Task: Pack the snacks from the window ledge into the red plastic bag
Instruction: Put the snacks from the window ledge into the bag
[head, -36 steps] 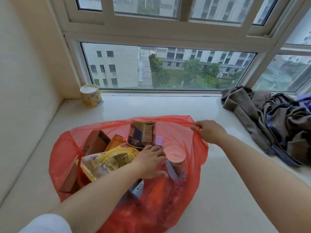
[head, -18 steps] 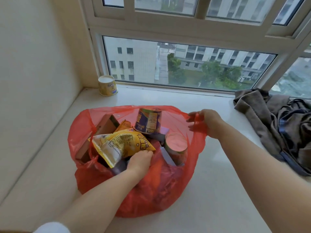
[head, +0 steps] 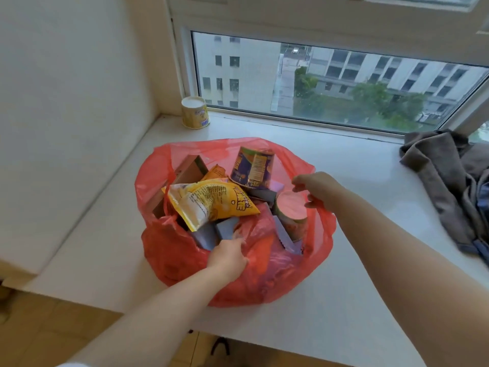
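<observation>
Remaining snack: a yellow cup (head: 195, 113) is standing upright at the far left corner of the window ledge (head: 357, 186), just beside the window frame and well apart from the bag; its long axis is running vertically, wider end down.
Direction from the hands: the cup is lying far and to the left of both hands, beyond the bag's far rim.
Nearer hand: the left hand (head: 229, 256) is sitting on the same side as the cup, so it is looking the likelier one to reach; the right would be crossing over the bag's mouth.
Red plastic bag (head: 185, 260): it is sitting open in the middle of the ledge, already holding a yellow chip packet (head: 211, 202), a purple cup (head: 251, 166), a pink-topped cup (head: 292, 213), a brown box (head: 185, 172) and grey-blue packets.
Left hand: it is pinching the near rim of the bag, fingers curled into the plastic.
Right hand (head: 316, 190): it is gripping the right rim, fingers curled round the film.
Beyond: grey clothing (head: 444, 181) is lying crumpled at the right end of the ledge.
</observation>
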A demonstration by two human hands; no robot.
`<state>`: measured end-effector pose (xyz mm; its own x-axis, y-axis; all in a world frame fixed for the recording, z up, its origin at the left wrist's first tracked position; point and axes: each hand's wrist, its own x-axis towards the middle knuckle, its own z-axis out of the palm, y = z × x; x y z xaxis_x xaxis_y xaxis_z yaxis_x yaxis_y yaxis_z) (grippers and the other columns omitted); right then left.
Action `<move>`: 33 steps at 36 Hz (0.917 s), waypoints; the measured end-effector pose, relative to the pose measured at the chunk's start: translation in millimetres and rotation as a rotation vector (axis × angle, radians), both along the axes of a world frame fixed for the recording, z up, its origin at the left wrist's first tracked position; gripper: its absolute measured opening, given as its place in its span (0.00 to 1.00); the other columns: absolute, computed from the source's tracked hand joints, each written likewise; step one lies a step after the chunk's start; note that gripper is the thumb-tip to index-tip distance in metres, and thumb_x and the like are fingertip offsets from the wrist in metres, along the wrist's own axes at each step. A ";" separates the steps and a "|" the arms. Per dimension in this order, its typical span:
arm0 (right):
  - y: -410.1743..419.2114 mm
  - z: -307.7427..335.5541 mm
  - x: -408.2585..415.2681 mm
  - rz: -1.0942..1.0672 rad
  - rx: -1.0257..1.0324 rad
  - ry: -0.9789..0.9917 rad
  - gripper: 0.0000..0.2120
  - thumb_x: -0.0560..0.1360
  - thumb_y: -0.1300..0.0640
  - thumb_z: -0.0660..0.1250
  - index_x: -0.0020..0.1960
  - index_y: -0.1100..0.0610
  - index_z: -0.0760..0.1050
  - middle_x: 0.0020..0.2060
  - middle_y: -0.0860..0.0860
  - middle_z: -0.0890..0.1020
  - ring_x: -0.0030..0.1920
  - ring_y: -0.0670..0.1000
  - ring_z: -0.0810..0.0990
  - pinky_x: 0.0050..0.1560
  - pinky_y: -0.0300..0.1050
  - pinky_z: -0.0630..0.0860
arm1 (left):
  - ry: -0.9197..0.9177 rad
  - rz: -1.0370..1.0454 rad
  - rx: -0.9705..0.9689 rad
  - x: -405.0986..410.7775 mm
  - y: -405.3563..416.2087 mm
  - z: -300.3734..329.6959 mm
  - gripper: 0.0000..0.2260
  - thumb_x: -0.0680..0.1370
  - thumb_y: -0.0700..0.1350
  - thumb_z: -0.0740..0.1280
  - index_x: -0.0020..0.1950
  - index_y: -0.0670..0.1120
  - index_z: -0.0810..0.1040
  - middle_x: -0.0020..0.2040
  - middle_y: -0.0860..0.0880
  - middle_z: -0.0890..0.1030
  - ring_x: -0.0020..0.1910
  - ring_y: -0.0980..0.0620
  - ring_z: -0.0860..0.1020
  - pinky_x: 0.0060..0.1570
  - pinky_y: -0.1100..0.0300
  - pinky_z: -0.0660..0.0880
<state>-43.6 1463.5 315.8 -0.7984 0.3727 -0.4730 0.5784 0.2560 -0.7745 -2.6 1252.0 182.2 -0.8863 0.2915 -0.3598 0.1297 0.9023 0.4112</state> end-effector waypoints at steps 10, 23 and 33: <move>-16.3 -9.6 7.0 0.146 0.222 0.102 0.13 0.77 0.56 0.62 0.56 0.62 0.80 0.46 0.57 0.81 0.30 0.50 0.70 0.26 0.39 0.68 | -0.038 -0.781 -0.222 38.0 -30.0 17.5 0.16 0.75 0.56 0.63 0.52 0.47 0.81 0.55 0.47 0.78 0.54 0.44 0.75 0.52 0.52 0.74; -52.1 -3.8 -11.5 0.394 0.742 0.307 0.16 0.77 0.50 0.62 0.64 0.52 0.72 0.53 0.51 0.82 0.46 0.51 0.78 0.46 0.45 0.75 | 0.036 -0.440 -0.137 -30.3 -57.6 100.3 0.18 0.75 0.47 0.62 0.65 0.55 0.74 0.61 0.52 0.77 0.57 0.49 0.76 0.52 0.54 0.77; -109.9 -3.3 -84.7 0.575 0.984 0.279 0.16 0.77 0.52 0.60 0.61 0.57 0.73 0.57 0.55 0.75 0.59 0.57 0.73 0.52 0.48 0.71 | 0.531 -0.031 -0.238 -140.7 -102.6 113.6 0.23 0.74 0.51 0.65 0.69 0.52 0.69 0.71 0.48 0.66 0.70 0.45 0.63 0.65 0.49 0.63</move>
<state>-128.3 1353.6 312.5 -0.9989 0.0310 0.0363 0.0240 0.9835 -0.1791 -143.4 1149.4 295.9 -0.9554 0.2862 0.0731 0.2912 0.9542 0.0691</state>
